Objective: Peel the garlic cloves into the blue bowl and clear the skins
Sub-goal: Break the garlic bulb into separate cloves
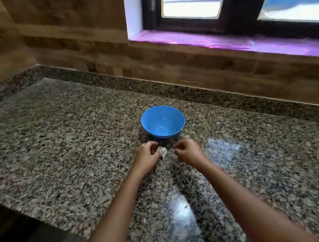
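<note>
A blue bowl [162, 121] stands on the granite counter [65, 142], and I see nothing inside it. Just in front of it my left hand [147, 155] holds a pale garlic piece [162, 152] in its curled fingers, its papery tip pointing down toward me. My right hand [187, 151] is a short way to the right of the garlic, fingers curled and pinched together; whether a bit of skin is between them is too blurred to tell. A small pale scrap [186, 137] lies on the counter beside the bowl's right base.
A raised granite lip [190, 94] runs along the back under a brown tiled wall. A window sill with a purple sheet [224, 42] sits up right. The counter's front edge [31, 214] drops off at lower left. Bright glare patches lie on the stone to the right.
</note>
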Demonstrator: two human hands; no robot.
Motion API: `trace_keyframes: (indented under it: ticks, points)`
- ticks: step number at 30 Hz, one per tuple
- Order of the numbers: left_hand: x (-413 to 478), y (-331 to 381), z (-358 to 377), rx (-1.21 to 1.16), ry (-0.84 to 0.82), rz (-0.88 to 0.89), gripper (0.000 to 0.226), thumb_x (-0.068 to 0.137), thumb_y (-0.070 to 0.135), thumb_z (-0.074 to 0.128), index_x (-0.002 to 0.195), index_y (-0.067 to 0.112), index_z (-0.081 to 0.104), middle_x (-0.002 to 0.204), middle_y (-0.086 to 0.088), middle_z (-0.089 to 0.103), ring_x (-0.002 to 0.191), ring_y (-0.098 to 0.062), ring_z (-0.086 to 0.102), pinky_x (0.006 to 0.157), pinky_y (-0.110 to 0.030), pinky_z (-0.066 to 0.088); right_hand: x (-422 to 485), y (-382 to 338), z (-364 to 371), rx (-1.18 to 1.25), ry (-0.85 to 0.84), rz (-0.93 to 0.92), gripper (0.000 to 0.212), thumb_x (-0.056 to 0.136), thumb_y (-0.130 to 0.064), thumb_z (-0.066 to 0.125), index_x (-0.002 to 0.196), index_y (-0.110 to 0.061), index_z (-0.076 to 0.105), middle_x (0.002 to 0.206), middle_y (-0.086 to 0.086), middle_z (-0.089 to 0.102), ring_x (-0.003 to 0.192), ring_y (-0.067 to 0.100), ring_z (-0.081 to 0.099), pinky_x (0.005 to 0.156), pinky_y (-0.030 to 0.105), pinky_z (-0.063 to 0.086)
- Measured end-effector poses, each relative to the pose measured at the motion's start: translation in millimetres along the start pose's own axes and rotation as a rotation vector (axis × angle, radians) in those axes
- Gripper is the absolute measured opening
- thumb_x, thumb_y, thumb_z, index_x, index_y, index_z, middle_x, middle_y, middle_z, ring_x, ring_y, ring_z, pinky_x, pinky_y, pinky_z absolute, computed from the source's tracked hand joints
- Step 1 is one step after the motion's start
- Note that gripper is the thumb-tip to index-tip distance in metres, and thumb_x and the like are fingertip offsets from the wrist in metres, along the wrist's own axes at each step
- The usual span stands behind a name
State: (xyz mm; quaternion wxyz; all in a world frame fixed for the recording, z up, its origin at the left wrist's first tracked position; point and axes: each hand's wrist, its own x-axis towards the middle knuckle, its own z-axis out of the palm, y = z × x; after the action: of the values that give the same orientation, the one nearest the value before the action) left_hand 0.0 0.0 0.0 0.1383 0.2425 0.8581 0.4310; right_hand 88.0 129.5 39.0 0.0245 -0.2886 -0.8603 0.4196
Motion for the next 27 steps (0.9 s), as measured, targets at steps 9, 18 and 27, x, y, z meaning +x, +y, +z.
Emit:
trace_keyframes:
  ticks: [9,18,27]
  points:
    - [13,-18,19,-0.33,-0.07,-0.149,0.026,0.08,0.02,0.073,0.103,0.014,0.063,0.097,-0.004,0.069,0.088,-0.013,0.065,0.076,-0.027,0.054,22,13,28,0.508,-0.119,0.138,0.019,0.09,0.001,0.054,0.106,0.01,0.06,0.089,0.016,0.061,0.065,0.015,0.058,0.061,0.022,0.053]
    - [15,-15,21,-0.576,-0.157,-0.11,0.033,0.075,-0.003,0.072,0.093,0.024,0.064,0.09,0.004,0.07,0.081,-0.001,0.067,0.068,-0.013,0.05,16,16,23,0.561,-0.113,0.06,0.015,0.085,0.004,0.06,0.098,0.01,0.063,0.102,0.037,0.061,0.085,0.033,0.061,0.087,0.049,0.049]
    - [11,-18,27,-0.564,-0.16,-0.098,0.034,0.084,0.0,0.063,0.114,0.015,0.065,0.112,-0.008,0.067,0.106,-0.019,0.063,0.091,-0.035,0.052,16,17,31,0.27,-0.007,-0.022,0.013,0.074,-0.021,0.076,0.083,-0.016,0.068,0.068,-0.007,0.067,0.059,-0.001,0.061,0.051,0.017,0.048]
